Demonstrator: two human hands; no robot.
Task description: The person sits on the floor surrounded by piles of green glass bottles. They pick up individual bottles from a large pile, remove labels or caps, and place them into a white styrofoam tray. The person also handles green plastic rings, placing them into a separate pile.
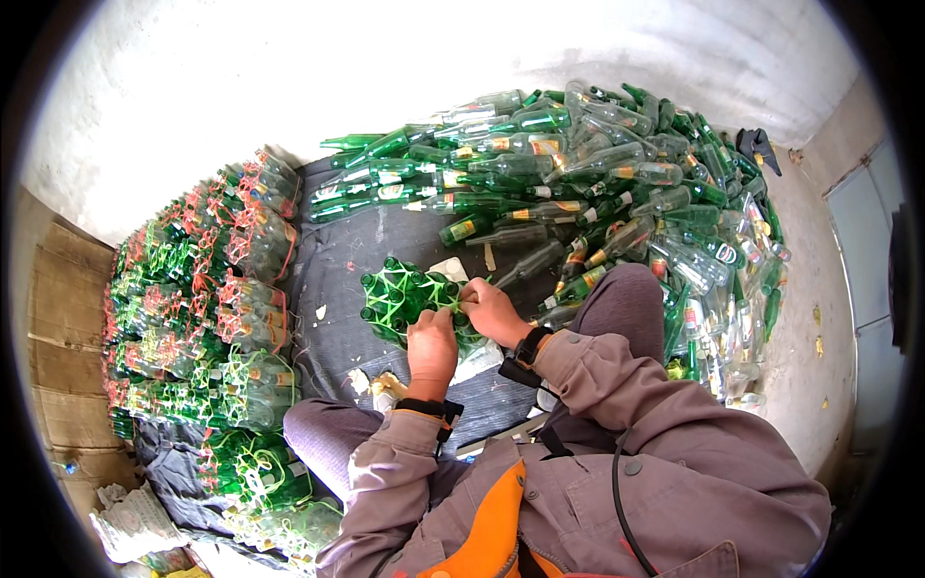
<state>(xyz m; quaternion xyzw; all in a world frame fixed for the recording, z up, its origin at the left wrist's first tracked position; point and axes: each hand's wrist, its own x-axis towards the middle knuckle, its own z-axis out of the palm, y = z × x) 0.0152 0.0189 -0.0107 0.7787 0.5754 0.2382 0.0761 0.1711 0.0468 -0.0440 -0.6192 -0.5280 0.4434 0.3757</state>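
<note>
In front of me a bundle of green glass bottles (397,286) stands upright with the necks up. A light green plastic strap (385,314) is laced around and between the necks. At the bundle's near right side, my right hand (493,314) pinches the strap. My left hand (431,345) is closed at the near edge, its fingertips close to the right hand's and also on the strap. The fingertips partly hide the bit they hold. A pale flat piece (449,269) lies just behind the bundle.
Loose green and clear bottles (540,144) are heaped from the back around to the right. Rows of bottle bundles tied in red and green strap (207,289) stand at left. Dark sheeting (332,250) covers the floor. Cardboard (67,328) lines the left wall; a grey door (872,241) is right.
</note>
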